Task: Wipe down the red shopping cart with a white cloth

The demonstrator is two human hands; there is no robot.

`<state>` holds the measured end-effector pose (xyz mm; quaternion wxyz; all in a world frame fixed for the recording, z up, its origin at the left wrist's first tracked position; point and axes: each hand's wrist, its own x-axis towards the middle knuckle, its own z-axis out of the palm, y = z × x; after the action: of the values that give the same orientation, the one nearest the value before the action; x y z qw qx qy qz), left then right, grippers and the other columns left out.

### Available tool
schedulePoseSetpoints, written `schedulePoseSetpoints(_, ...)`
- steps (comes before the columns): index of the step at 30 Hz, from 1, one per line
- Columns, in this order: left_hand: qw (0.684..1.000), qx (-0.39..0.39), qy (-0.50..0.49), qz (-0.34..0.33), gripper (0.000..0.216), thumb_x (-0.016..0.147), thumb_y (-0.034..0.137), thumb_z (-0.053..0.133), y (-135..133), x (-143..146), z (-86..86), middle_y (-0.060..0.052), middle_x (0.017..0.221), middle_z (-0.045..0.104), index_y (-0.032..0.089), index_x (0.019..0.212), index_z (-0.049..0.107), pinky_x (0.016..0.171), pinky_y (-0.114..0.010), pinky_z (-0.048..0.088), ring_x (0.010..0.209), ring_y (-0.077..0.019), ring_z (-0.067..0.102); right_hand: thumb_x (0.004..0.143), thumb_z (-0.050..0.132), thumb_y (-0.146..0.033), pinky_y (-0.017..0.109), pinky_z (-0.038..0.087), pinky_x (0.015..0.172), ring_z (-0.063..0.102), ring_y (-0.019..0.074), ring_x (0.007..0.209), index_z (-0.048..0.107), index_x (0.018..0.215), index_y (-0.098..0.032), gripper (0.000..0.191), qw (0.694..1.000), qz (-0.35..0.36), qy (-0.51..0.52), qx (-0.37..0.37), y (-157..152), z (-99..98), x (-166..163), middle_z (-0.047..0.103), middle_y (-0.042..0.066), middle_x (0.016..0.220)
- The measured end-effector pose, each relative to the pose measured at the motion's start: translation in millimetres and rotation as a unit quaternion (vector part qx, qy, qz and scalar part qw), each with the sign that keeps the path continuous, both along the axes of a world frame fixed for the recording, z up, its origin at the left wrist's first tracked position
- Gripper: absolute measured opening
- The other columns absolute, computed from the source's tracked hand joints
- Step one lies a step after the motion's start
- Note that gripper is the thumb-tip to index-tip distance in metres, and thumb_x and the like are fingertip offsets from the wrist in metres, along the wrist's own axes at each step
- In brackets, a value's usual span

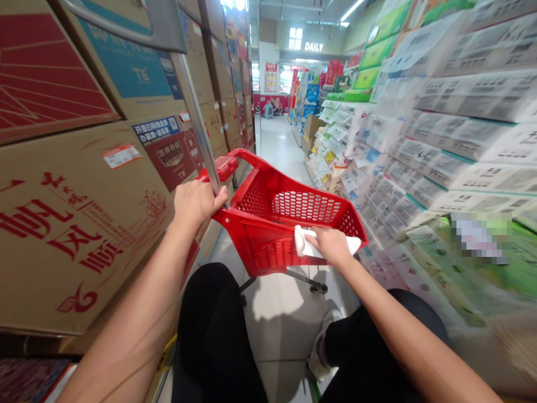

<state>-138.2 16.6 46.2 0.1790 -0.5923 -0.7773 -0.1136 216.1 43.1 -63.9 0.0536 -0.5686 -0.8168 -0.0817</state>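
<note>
Black-trousered knees [218, 319], L hand [197, 201] fingers clamped on metal pole [202, 133], R hand [331, 244] fingers closed over white cloth [302, 242] on red cart [260, 232] rim.

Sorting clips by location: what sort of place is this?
Likely a supermarket aisle: the red shopping basket whose handle the left hand grips, stacked cardboard cartons, and shelves of packaged goods.
</note>
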Motion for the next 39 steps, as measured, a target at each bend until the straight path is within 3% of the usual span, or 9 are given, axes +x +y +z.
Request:
schedulePoseSetpoints(5, 1.000, 0.003, -0.002, -0.008, 0.073, 0.088, 0.060, 0.024, -3.6, 22.7, 4.7, -0.023, 0.091, 0.071, 0.010, 0.097, 0.076, 0.076, -0.042, 0.042, 0.093, -0.0387, 0.065, 0.099, 0.021, -0.069, 0.027, 0.039, 0.072, 0.067, 0.0219, 0.091, 0.067, 0.110, -0.024, 0.066, 0.994, 0.061, 0.085, -0.011, -0.3, 27.4, -100.7, 0.074, 0.009, 0.099)
schedulePoseSetpoints(9, 1.000, 0.001, 0.000, -0.006, 0.072, 0.088, 0.060, 0.024, -3.3, 26.3, 7.6, -0.022, 0.091, 0.072, 0.012, 0.098, 0.076, 0.075, -0.041, 0.043, 0.092, -0.0380, 0.066, 0.098, 0.020, -0.070, 0.026, 0.039, 0.073, 0.067, 0.0212, 0.092, 0.067, 0.108, -0.026, 0.065, 0.991, 0.082, 0.102, -0.010, 1.1, 31.7, -117.5, 0.074, 0.006, 0.102)
schedulePoseSetpoints(12, 1.000, -0.006, 0.000, -0.005, 0.073, 0.088, 0.061, 0.022, -1.2, 20.1, 7.8, -0.022, 0.092, 0.072, 0.012, 0.096, 0.076, 0.074, -0.041, 0.043, 0.092, -0.0382, 0.066, 0.098, 0.021, -0.070, 0.026, 0.038, 0.071, 0.068, 0.0216, 0.089, 0.068, 0.105, -0.024, 0.066, 0.996, 0.052, 0.075, 0.002, 5.4, 19.9, -78.4, 0.074, 0.008, 0.096)
schedulePoseSetpoints(19, 1.000, -0.004, -0.007, -0.001, 0.073, 0.087, 0.062, 0.023, 4.7, 2.0, 5.3, -0.022, 0.093, 0.071, 0.012, 0.093, 0.076, 0.074, -0.041, 0.043, 0.092, -0.0395, 0.065, 0.096, 0.034, -0.069, 0.027, 0.034, 0.065, 0.069, 0.0238, 0.087, 0.069, 0.094, -0.020, 0.060, 0.998, -0.056, -0.008, 0.016, 13.2, -13.9, 69.1, 0.074, 0.010, 0.092)
schedulePoseSetpoints(23, 1.000, -0.003, -0.004, -0.001, 0.073, 0.087, 0.061, 0.023, 4.9, 2.7, 4.4, -0.023, 0.095, 0.071, 0.010, 0.096, 0.075, 0.077, -0.042, 0.043, 0.095, -0.0401, 0.065, 0.097, 0.034, -0.068, 0.027, 0.034, 0.065, 0.069, 0.0238, 0.086, 0.069, 0.094, -0.021, 0.059, 0.997, -0.070, -0.015, 0.016, 9.7, -18.5, 91.2, 0.075, 0.010, 0.091)
schedulePoseSetpoints(26, 1.000, 0.003, -0.007, -0.007, 0.072, 0.087, 0.060, 0.024, 1.9, 9.7, 4.2, -0.022, 0.094, 0.071, 0.010, 0.096, 0.075, 0.077, -0.042, 0.043, 0.095, -0.0398, 0.065, 0.098, 0.033, -0.067, 0.028, 0.034, 0.066, 0.069, 0.0235, 0.087, 0.069, 0.100, -0.020, 0.059, 0.999, -0.047, -0.009, 0.019, 4.8, -11.7, 56.4, 0.075, 0.011, 0.094)
schedulePoseSetpoints(34, 1.000, 0.016, 0.003, -0.021, 0.073, 0.088, 0.059, 0.023, -5.8, 26.1, 4.5, -0.022, 0.091, 0.072, 0.010, 0.097, 0.076, 0.073, -0.040, 0.043, 0.090, -0.0379, 0.066, 0.095, 0.025, -0.074, 0.026, 0.038, 0.070, 0.068, 0.0213, 0.087, 0.067, 0.104, -0.022, 0.068, 0.995, 0.027, 0.093, 0.003, -12.3, 26.5, -106.2, 0.074, 0.009, 0.094)
schedulePoseSetpoints(36, 1.000, 0.012, 0.008, -0.016, 0.073, 0.088, 0.059, 0.023, -5.2, 23.9, 4.8, -0.022, 0.090, 0.072, 0.010, 0.096, 0.076, 0.072, -0.040, 0.043, 0.089, -0.0376, 0.066, 0.094, 0.023, -0.076, 0.025, 0.037, 0.069, 0.068, 0.0207, 0.085, 0.067, 0.103, -0.022, 0.071, 0.994, 0.033, 0.102, 0.007, -13.2, 27.7, -117.8, 0.074, 0.009, 0.092)
schedulePoseSetpoints(39, 1.000, -0.002, 0.010, -0.011, 0.072, 0.088, 0.060, 0.023, -3.8, 16.2, 5.1, -0.021, 0.090, 0.072, 0.011, 0.094, 0.076, 0.072, -0.039, 0.042, 0.091, -0.0374, 0.066, 0.094, 0.019, -0.077, 0.025, 0.035, 0.067, 0.067, 0.0202, 0.082, 0.067, 0.100, -0.022, 0.073, 0.994, 0.042, 0.092, 0.035, -10.9, 18.0, -102.0, 0.074, 0.008, 0.089)
